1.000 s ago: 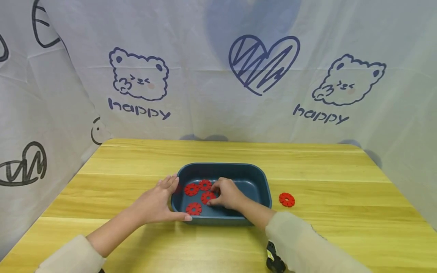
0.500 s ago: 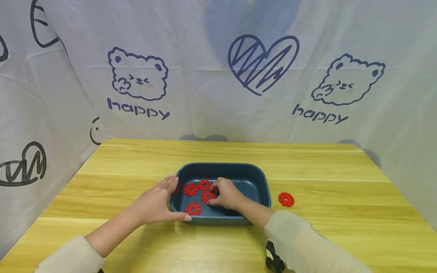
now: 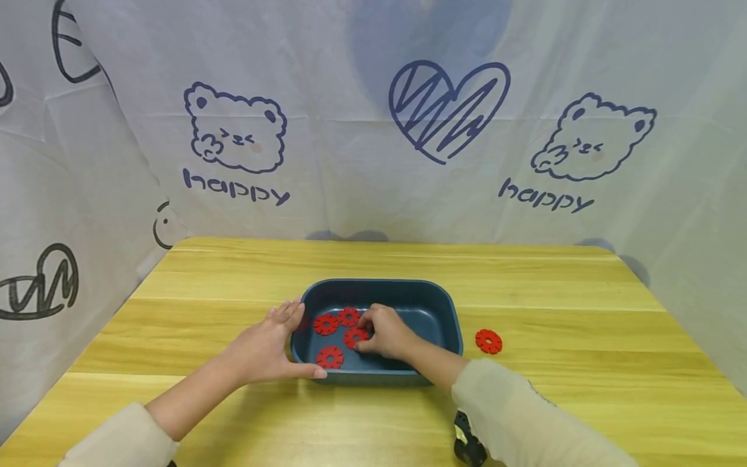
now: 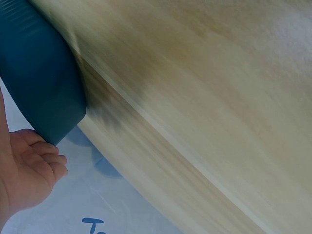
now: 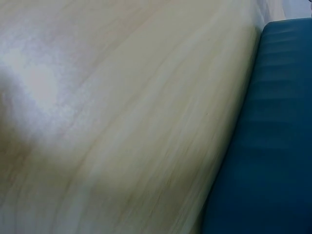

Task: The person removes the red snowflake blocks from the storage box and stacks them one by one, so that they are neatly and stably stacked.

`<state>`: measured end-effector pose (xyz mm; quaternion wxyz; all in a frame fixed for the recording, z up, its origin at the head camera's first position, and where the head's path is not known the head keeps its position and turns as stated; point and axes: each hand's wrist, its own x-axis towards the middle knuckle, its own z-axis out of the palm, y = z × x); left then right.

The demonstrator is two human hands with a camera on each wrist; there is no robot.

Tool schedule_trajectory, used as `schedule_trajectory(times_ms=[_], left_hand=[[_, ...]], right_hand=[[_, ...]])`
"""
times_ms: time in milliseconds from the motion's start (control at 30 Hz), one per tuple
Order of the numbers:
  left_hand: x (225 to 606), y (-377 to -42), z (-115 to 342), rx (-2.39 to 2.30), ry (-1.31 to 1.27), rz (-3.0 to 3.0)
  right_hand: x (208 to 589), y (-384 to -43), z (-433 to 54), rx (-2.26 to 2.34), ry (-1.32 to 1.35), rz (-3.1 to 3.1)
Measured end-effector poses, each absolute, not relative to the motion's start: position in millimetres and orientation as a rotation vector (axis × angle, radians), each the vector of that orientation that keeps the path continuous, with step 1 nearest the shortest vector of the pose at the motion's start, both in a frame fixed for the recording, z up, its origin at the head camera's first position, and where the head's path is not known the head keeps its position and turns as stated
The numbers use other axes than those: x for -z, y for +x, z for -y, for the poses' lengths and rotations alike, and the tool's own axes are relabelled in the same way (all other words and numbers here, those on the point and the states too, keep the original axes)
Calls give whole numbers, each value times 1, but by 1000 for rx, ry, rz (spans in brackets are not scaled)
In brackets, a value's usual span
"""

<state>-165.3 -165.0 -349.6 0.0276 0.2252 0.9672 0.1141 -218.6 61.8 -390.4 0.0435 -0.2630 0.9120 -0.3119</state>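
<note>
A dark blue rectangular tub [image 3: 408,285] stands on the table, with several red slotted building discs lying in its left half. My left hand [image 3: 271,347] holds the tub's left end, thumb along the front rim and fingers at the left side. In the left wrist view, the curled fingers of my left hand [image 4: 36,163] meet the tub's edge [image 4: 44,78]. Inside the tub, my right hand [image 3: 388,334] pinches one red disc [image 3: 352,337] between thumb and fingers; its right part is hidden. The right wrist view has only the tub's outer wall [image 5: 265,141], not the hand.
Another red disc [image 3: 488,341] lies on the wooden table [image 3: 554,292], right of the tub. A small black and yellow object [image 3: 469,441] is by the right sleeve. A white cloth [image 3: 344,181] with drawings hangs behind and beside the table.
</note>
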Motion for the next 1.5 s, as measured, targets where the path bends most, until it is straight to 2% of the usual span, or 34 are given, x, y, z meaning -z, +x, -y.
schedule_trajectory(times_ms=[1000, 1500], left_hand=[[351, -165, 165, -360, 691, -2976], [352, -165, 165, -369, 695, -2988]], right_hand=[[361, -202, -94, 999, -1082, -2936], [361, -192, -120, 997, -1139, -3011]])
